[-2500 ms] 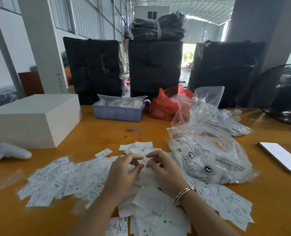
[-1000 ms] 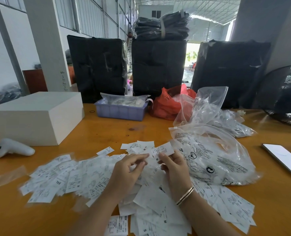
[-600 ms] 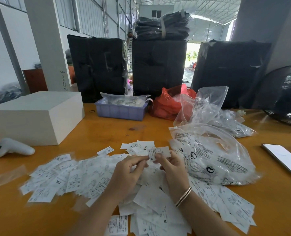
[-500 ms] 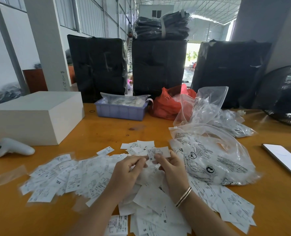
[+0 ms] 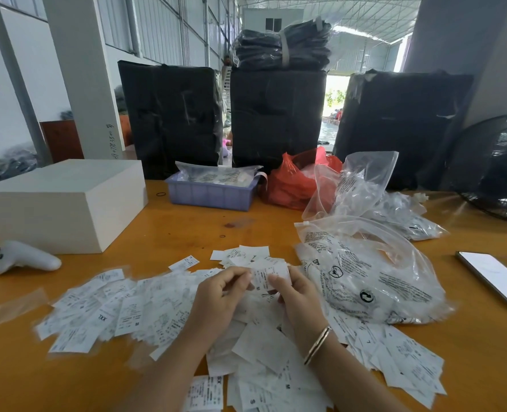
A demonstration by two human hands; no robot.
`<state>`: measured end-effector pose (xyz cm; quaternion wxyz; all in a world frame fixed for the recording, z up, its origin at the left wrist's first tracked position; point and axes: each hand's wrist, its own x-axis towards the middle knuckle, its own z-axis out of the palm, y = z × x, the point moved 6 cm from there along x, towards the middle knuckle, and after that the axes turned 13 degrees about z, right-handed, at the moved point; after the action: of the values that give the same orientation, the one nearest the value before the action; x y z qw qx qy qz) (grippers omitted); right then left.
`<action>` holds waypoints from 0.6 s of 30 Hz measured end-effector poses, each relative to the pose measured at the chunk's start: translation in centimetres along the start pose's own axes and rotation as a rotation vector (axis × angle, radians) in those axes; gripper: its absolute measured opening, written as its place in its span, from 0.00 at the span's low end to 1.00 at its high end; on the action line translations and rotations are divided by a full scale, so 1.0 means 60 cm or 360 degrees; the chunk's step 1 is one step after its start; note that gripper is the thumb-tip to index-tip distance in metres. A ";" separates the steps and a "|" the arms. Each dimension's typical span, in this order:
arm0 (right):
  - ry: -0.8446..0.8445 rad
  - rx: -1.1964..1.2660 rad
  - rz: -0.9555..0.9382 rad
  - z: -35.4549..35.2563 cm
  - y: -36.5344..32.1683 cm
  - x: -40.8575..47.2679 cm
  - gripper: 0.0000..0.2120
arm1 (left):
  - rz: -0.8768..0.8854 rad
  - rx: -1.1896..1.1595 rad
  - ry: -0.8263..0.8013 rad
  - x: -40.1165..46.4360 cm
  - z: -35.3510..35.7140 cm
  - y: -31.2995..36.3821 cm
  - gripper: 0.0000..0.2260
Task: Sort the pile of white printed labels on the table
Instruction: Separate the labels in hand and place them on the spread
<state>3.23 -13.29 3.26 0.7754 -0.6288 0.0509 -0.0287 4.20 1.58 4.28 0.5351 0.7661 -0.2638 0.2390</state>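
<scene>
I have one label (image 5: 269, 275) up off the pile, held between both hands above the middle of the spread. My right hand (image 5: 298, 295) pinches its right edge between thumb and fingers; my left hand (image 5: 221, 295) has its fingers curled in at the left edge, pinching it or a slip just beside it, I cannot tell which. The rest of the labels (image 5: 145, 307) lie loose across the worktop (image 5: 186, 227), fanned from my left round to the front right, some tucked under the printed plastic bag (image 5: 365, 278). A small cluster (image 5: 246, 254) sits just beyond my hands, apart from the main heap.

I judge this as the reading step: checking the size mark on this slip before placing it. The sort looks barely begun. Next I need to read the letter, then lay the slip on its matching group, keeping my wrists clear of the loose paper.
</scene>
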 end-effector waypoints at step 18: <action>-0.0053 -0.0084 -0.0051 0.008 -0.008 -0.007 0.22 | -0.0191 -0.0216 0.0113 0.000 -0.005 -0.008 0.10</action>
<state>2.85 -12.85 3.85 0.7587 -0.6502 0.0287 -0.0292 4.52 2.00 4.05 0.6082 0.7336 -0.2139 0.2149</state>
